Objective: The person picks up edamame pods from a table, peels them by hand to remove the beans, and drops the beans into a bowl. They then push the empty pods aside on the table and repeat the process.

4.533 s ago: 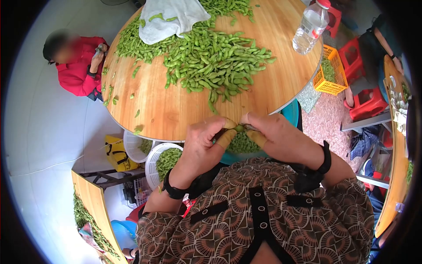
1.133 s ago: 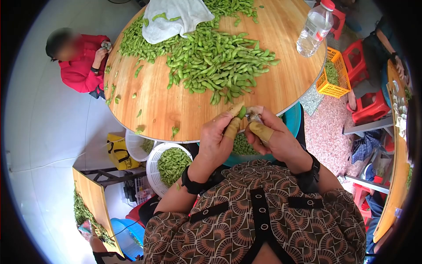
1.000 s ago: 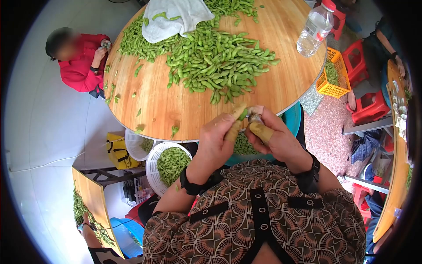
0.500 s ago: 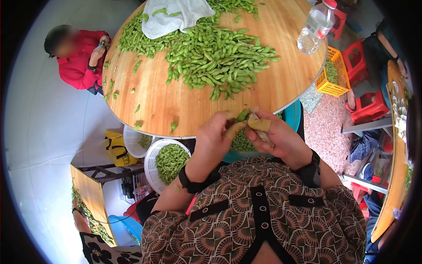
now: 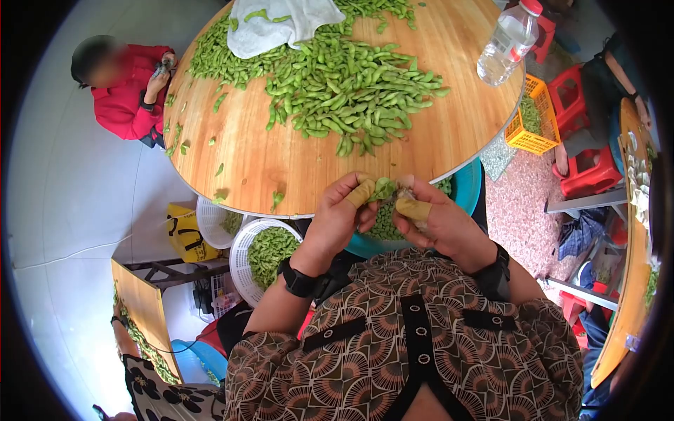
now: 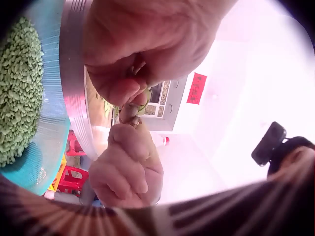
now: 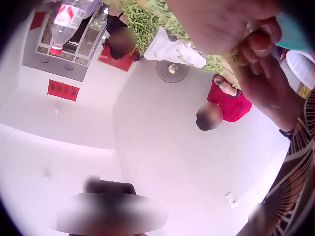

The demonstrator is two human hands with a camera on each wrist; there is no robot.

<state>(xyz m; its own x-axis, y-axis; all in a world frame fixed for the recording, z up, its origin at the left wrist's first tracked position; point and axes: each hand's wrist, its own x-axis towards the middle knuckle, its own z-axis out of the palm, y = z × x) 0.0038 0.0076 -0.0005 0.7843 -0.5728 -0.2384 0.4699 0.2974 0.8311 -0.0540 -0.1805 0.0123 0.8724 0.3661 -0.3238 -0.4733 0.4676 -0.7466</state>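
The green pod (image 5: 384, 188) is pinched in my left hand (image 5: 342, 205) near the table's (image 5: 460, 126) edge, slanting lengthwise toward my right hand (image 5: 444, 219), whose curled fingers grip a small greyish thing (image 5: 405, 194) just beside it.

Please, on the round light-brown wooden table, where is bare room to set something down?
The table is bare between the heap of green pods and the clear plastic bottle with a red cap, and between heap and near rim, except a few loose pods. It is crowded at the far left, where a white cloth lies over pods.
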